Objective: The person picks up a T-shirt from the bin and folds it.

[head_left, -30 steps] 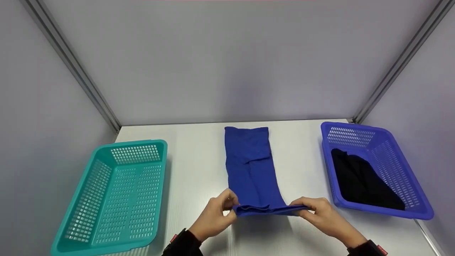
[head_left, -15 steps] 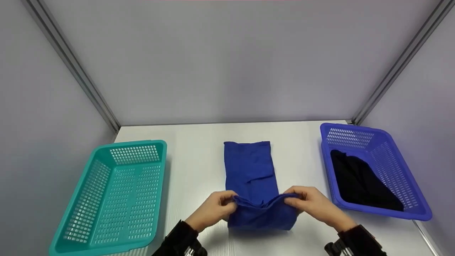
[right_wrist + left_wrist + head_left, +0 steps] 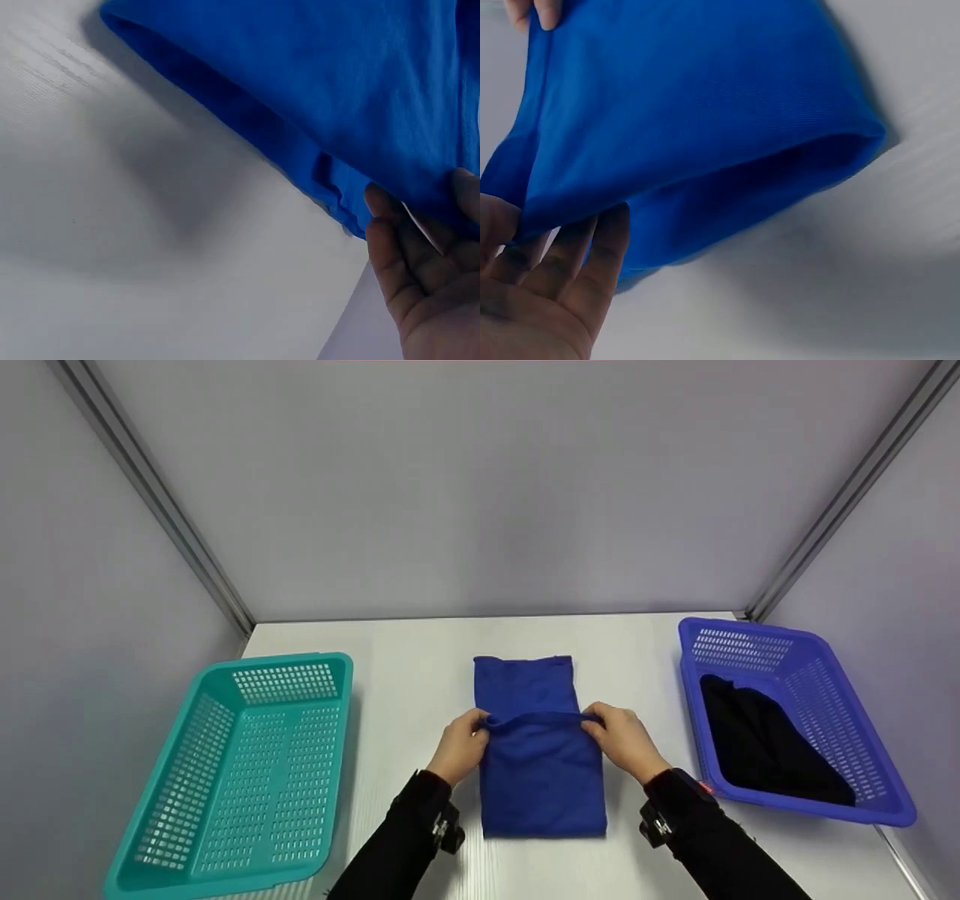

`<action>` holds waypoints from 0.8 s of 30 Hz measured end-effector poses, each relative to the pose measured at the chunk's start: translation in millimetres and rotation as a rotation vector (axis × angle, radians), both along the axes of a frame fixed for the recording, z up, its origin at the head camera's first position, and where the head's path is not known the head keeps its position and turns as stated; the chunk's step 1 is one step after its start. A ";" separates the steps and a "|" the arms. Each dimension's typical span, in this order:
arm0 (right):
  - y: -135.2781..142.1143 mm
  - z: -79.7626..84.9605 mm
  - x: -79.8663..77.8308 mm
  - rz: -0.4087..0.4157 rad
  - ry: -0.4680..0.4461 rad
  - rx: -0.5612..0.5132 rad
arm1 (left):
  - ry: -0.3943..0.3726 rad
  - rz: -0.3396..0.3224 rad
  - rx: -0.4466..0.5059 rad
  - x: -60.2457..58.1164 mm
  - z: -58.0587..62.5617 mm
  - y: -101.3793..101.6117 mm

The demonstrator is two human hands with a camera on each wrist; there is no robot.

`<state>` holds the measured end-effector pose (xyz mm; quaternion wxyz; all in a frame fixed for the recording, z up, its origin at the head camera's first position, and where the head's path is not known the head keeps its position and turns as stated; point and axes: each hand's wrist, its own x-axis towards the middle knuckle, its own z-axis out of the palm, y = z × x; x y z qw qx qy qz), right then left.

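A blue garment (image 3: pixel 541 780), its exact kind hard to tell, lies lengthwise on the table with its near part folded up over itself. My left hand (image 3: pixel 460 746) pinches the left corner of the folded-over edge between thumb and fingers. At the opposite corner, my right hand (image 3: pixel 624 739) pinches the same edge. In the left wrist view the fold of the blue cloth (image 3: pixel 697 97) gapes at the side, with my fingers under the upper layer. The right wrist view shows the upper layer of cloth (image 3: pixel 322 82) raised above the lower one.
To the left stands a teal perforated basket (image 3: pixel 341 765) with nothing in it. A purple-blue basket (image 3: pixel 862 720) on the right holds a black cloth item (image 3: pixel 765 742). Grey panels (image 3: pixel 510 495) enclose the white table (image 3: pixel 405 675) at the back and sides.
Both hands have carried the near edge of the blue garment up and away from me, laying it over the middle. The garment's far end has also shifted slightly toward me.
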<state>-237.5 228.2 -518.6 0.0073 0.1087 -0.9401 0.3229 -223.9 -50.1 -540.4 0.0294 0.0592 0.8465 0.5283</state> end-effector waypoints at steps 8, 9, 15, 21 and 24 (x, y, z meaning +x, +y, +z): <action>-7.5 -22.8 3.4 0.006 0.067 0.053 | 0.008 0.072 -0.121 3.0 -17.0 4.7; -6.9 -25.4 6.9 0.033 0.080 0.066 | 0.050 0.064 -0.182 7.1 -19.1 4.4; 0.1 -43.4 42.0 0.290 0.283 0.213 | 0.375 -0.171 -0.664 43.7 -31.6 -3.0; 15.5 -71.4 77.4 0.457 0.439 0.360 | 0.492 -0.475 -0.899 70.1 -42.7 -14.0; 24.3 -80.9 89.0 0.487 0.463 0.405 | 0.502 -0.518 -0.899 77.6 -48.0 -17.8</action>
